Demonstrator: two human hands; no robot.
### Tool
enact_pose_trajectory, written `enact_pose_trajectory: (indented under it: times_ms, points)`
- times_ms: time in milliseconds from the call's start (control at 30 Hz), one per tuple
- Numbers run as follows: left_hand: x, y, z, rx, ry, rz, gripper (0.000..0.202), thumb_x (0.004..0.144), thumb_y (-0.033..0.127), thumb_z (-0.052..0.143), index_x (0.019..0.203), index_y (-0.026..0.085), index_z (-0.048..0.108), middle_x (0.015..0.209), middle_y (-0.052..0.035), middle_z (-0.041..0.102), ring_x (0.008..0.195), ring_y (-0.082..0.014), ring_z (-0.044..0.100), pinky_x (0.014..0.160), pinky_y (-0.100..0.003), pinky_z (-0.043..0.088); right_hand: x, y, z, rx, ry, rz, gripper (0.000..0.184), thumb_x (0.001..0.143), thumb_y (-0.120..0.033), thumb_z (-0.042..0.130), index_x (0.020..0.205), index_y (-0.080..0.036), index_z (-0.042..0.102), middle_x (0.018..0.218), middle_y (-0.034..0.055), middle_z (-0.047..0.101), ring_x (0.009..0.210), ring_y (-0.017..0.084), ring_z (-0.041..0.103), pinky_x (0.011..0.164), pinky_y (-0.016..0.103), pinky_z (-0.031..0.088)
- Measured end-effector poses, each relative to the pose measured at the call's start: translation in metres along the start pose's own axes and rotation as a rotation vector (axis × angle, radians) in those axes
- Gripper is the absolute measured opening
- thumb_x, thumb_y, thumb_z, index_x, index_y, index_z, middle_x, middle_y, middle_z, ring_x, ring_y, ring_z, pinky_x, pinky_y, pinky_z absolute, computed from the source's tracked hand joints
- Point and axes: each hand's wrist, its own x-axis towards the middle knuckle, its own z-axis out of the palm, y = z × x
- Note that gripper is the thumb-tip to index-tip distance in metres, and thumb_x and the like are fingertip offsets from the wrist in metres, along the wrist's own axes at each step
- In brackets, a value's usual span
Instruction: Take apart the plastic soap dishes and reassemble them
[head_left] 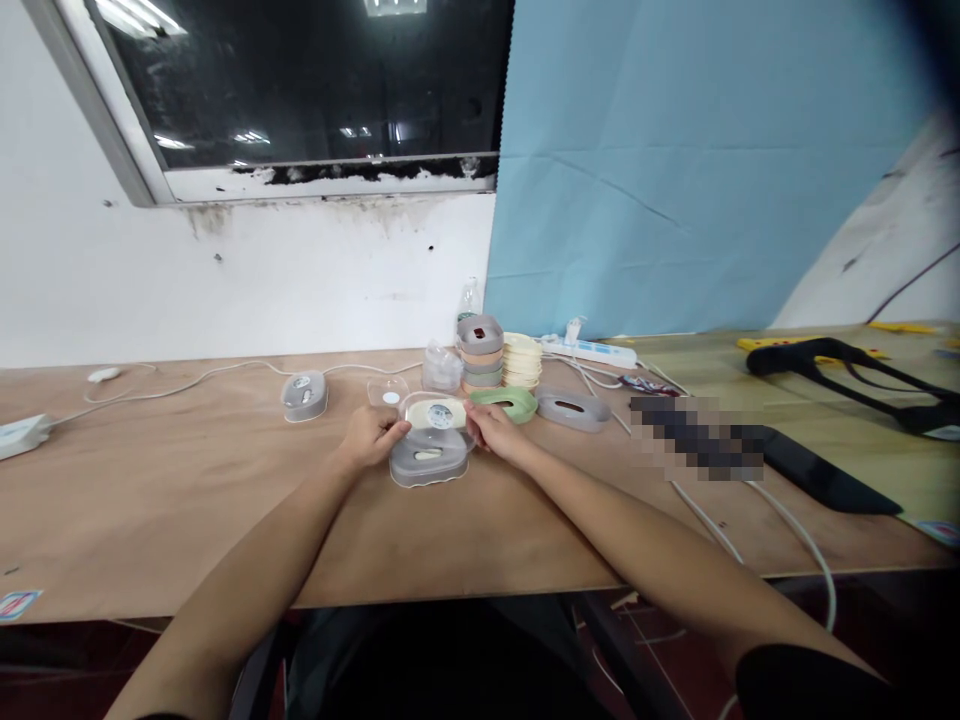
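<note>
Both my hands meet at a cream oval piece with a round dial point(436, 414) under a clear plastic cover. My left hand point(373, 436) grips its left end with fingers curled; my right hand point(491, 430) pinches its right end. It sits just above a grey oval tray point(428, 460) lying on the wooden table point(187, 500). A green oval tray point(507, 402) and another grey tray point(574, 409) lie to the right. Behind them stand a stack of grey and tan trays point(481, 355) and a stack of cream pieces point(522, 361).
An assembled grey unit point(304, 395) and a clear lid point(388, 391) lie to the left. A white cable point(187, 383) and adapter point(21, 434) cross the left side. A white power strip point(592, 351), black tools point(847, 368) and cables fill the right. A blue sheet point(697, 160) hangs behind.
</note>
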Motion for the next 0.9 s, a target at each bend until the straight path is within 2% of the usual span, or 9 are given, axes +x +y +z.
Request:
enact_pose_trajectory:
  times_ms: [67, 133, 267, 400, 467, 533, 633, 800, 900]
  points:
    - [0.001, -0.001, -0.003, 0.062, -0.04, 0.05, 0.058, 0.09, 0.059, 0.035, 0.053, 0.017, 0.048, 0.052, -0.0008, 0.049, 0.051, -0.0111, 0.044, 0.054, -0.025, 0.029, 0.0, 0.001, 0.0, -0.059, 0.013, 0.026, 0.064, 0.086, -0.072, 0.033, 0.051, -0.02, 0.046, 0.035, -0.0037, 0.038, 0.036, 0.009, 0.038, 0.041, 0.023, 0.027]
    - [0.003, -0.001, -0.005, 0.094, -0.094, 0.044, 0.057, 0.088, 0.06, 0.039, 0.052, 0.017, 0.047, 0.05, 0.0004, 0.047, 0.049, -0.0102, 0.041, 0.052, -0.025, 0.027, 0.001, 0.003, -0.001, -0.104, -0.009, 0.038, 0.065, 0.087, -0.071, 0.031, 0.048, -0.02, 0.043, 0.034, -0.0036, 0.036, 0.037, 0.01, 0.037, 0.043, 0.024, 0.028]
    - [0.004, -0.002, -0.009, 0.097, -0.238, -0.106, 0.056, 0.077, 0.066, 0.052, 0.053, 0.017, 0.047, 0.049, 0.0031, 0.045, 0.047, -0.0088, 0.039, 0.048, -0.024, 0.024, 0.005, 0.006, -0.004, -0.188, -0.099, 0.016, 0.065, 0.087, -0.071, 0.03, 0.047, -0.021, 0.039, 0.038, -0.0028, 0.038, 0.041, 0.01, 0.037, 0.046, 0.025, 0.027]
    - [0.004, -0.004, -0.01, 0.035, -0.345, -0.198, 0.055, 0.075, 0.068, 0.055, 0.057, 0.017, 0.05, 0.054, 0.003, 0.048, 0.05, -0.0092, 0.041, 0.048, -0.023, 0.026, 0.008, 0.007, -0.005, -0.317, -0.09, 0.027, 0.066, 0.085, -0.075, 0.029, 0.049, -0.02, 0.04, 0.043, -0.0022, 0.041, 0.045, 0.011, 0.04, 0.048, 0.025, 0.027]
    - [0.005, -0.005, -0.008, -0.032, -0.352, -0.218, 0.051, 0.075, 0.067, 0.057, 0.069, 0.017, 0.058, 0.058, 0.0023, 0.052, 0.053, -0.0104, 0.046, 0.049, -0.023, 0.029, 0.008, 0.007, -0.005, -0.376, -0.057, 0.034, 0.067, 0.083, -0.076, 0.029, 0.049, -0.019, 0.041, 0.044, -0.0018, 0.042, 0.047, 0.012, 0.042, 0.049, 0.026, 0.028]
    - [0.005, -0.006, -0.005, -0.114, -0.343, -0.264, 0.051, 0.075, 0.065, 0.059, 0.092, 0.018, 0.063, 0.06, 0.0024, 0.055, 0.054, -0.012, 0.05, 0.049, -0.023, 0.033, 0.009, 0.006, -0.005, -0.417, -0.039, 0.031, 0.068, 0.082, -0.078, 0.029, 0.049, -0.019, 0.041, 0.046, -0.0012, 0.044, 0.049, 0.013, 0.044, 0.05, 0.026, 0.028]
    - [0.004, -0.008, 0.0, -0.241, -0.367, -0.347, 0.065, 0.076, 0.063, 0.06, 0.122, 0.017, 0.053, 0.057, 0.0034, 0.056, 0.051, -0.0138, 0.053, 0.048, -0.024, 0.036, 0.008, 0.007, -0.007, -0.461, -0.034, 0.027, 0.069, 0.082, -0.078, 0.03, 0.049, -0.019, 0.045, 0.048, 0.0012, 0.049, 0.051, 0.015, 0.048, 0.052, 0.027, 0.03]
    - [0.003, -0.013, 0.004, -0.311, -0.385, -0.224, 0.085, 0.064, 0.056, 0.073, 0.135, 0.018, 0.044, 0.078, -0.0009, 0.063, 0.069, -0.0172, 0.062, 0.058, -0.026, 0.045, 0.009, 0.01, -0.012, -0.514, -0.02, 0.027, 0.069, 0.083, -0.077, 0.032, 0.051, -0.019, 0.053, 0.053, 0.0056, 0.057, 0.055, 0.018, 0.052, 0.053, 0.028, 0.032]
    - [0.003, -0.012, 0.004, -0.256, -0.406, -0.17, 0.103, 0.057, 0.052, 0.08, 0.143, 0.021, 0.034, 0.082, -0.0003, 0.062, 0.071, -0.0183, 0.063, 0.06, -0.026, 0.046, 0.009, 0.01, -0.015, -0.524, -0.018, 0.042, 0.07, 0.083, -0.077, 0.032, 0.052, -0.019, 0.055, 0.054, 0.0061, 0.058, 0.055, 0.019, 0.053, 0.053, 0.028, 0.032]
